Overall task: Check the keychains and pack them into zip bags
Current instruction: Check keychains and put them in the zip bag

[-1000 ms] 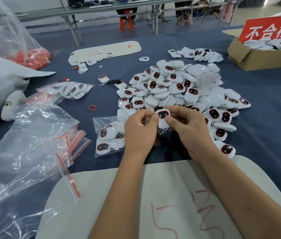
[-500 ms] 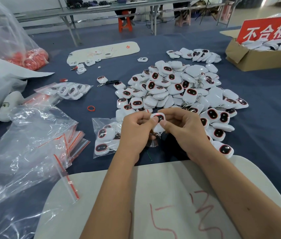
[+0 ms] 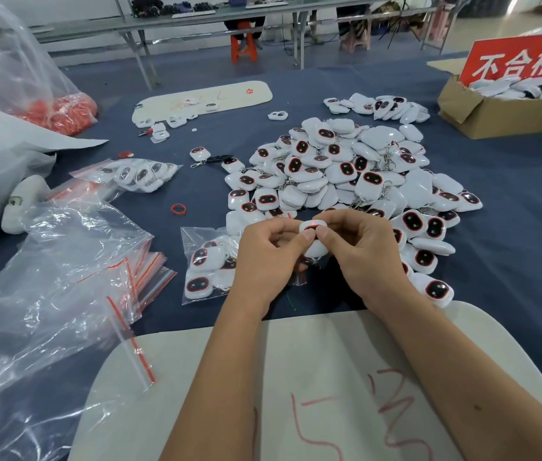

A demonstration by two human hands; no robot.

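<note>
My left hand (image 3: 268, 257) and my right hand (image 3: 362, 254) together pinch one white keychain (image 3: 313, 227) with a red-rimmed dark face, held above the blue cloth. Both thumbs press on its front. A big pile of the same keychains (image 3: 346, 174) lies just beyond my hands. Under my left hand a zip bag (image 3: 205, 264) lies flat and holds several keychains. Another filled zip bag (image 3: 133, 174) rests further left. A stack of empty red-sealed zip bags (image 3: 150, 274) lies to the left of the near bag.
A cardboard box (image 3: 482, 111) with a red sign holds more keychains at the far right. A small separate heap (image 3: 379, 106) lies behind the pile. Large plastic bags (image 3: 40, 294) cover the left side. A white board (image 3: 296, 377) with red marks lies under my forearms.
Both hands lifted the keychain slightly and tilted it, so its top edge faces me and the thumbs cover most of its face.
</note>
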